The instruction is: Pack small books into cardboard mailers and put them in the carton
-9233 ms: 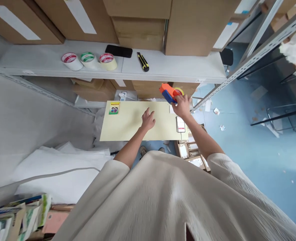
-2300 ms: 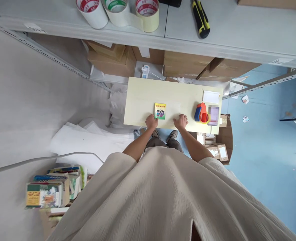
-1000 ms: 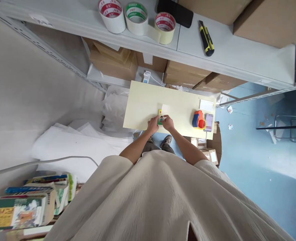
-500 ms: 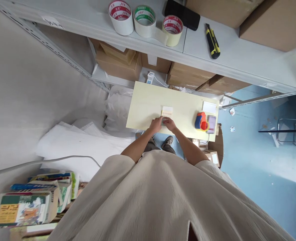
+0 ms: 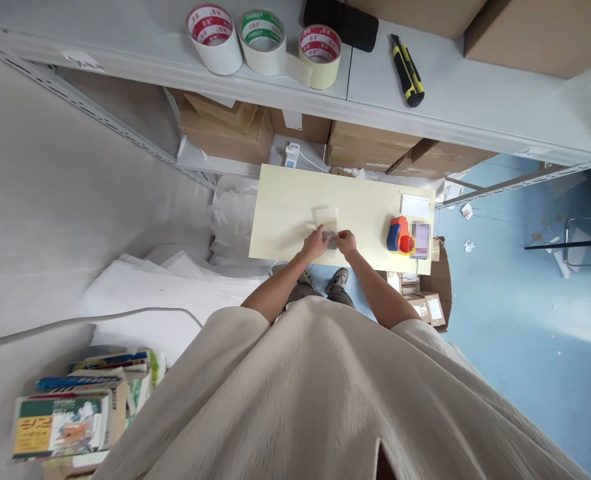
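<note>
A small, flat, partly see-through packet (image 5: 327,216), whitish at the top with a tan band and a darker lower part, is at the near side of the pale yellow table (image 5: 290,200). My left hand (image 5: 315,243) is closed on its lower left side. On the right, my right hand (image 5: 346,242) pinches its lower right edge. What lies inside the packet is too small to make out. To the right stands a red and blue tape dispenser (image 5: 399,235), apart from both hands.
Beside the dispenser are a blurred-out purple item (image 5: 420,240) and a white pad (image 5: 415,205). Rolls of tape (image 5: 215,50) and a yellow-black utility knife (image 5: 407,72) rest on the shelf above. Cardboard boxes (image 5: 228,133) fill the lower shelf; white sheets (image 5: 165,287) lie left.
The packet has risen or tilted off the table between my hands, showing its see-through top. My right hand has shifted slightly right, away from the left. The whole view has shifted a little.
</note>
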The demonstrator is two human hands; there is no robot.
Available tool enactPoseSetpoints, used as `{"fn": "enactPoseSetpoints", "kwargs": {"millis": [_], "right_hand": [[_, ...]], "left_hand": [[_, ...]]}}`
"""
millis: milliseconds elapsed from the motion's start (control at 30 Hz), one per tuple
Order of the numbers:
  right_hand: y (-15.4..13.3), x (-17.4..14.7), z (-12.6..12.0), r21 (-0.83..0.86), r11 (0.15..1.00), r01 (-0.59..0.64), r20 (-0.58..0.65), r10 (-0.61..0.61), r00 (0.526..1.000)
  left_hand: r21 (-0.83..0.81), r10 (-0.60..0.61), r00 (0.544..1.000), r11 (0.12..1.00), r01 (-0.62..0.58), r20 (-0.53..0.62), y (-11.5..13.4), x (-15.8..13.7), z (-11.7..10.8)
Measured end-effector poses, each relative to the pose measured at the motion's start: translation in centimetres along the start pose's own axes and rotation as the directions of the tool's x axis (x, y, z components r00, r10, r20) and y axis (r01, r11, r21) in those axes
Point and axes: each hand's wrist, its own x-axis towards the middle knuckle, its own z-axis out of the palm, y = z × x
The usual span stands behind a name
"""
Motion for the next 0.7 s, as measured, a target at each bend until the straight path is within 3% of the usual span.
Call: {"fn": "enactPoseSetpoints", "kwargs": {"millis": [133, 300, 400, 533, 700], "right_hand": [[-0.7, -0.6, -0.9, 0.045, 0.995, 0.092, 0.039, -0.094, 0.995], [-1.5, -1.6, -1.1, 0.193, 0.977, 0.095, 0.242, -0.141, 0.960], [-1.7, -2.0, -0.9, 0.226, 0.973, 0.051, 0.326, -0.125, 0.937], [-1.6, -1.9, -0.5, 0.245, 0.969, 0.029, 0.360, -0.119, 0.925], [-0.4, -1.2, 0.3, 0.171, 0.985, 0.019, 0.261, -0.064, 0.963]], "left_hand": [[-0.262, -0.018, 1.000, 0.965, 0.012, -0.021, -0.1, 0.7, 0.4], [-0.467, -0.075, 0.997, 0.883, 0.051, -0.033, -0.4, 1.1, 0.4], [-0.466, -0.122, 0.992, 0.880, 0.097, -0.023, -0.8, 1.2, 0.0], [-0.371, -0.230, 0.968, 0.911, 0.179, -0.099, -1.4, 1.3, -0.4], [-0.417, -0.323, 0.940, 0.873, 0.253, -0.107, -1.7, 2.0, -0.5]]}}
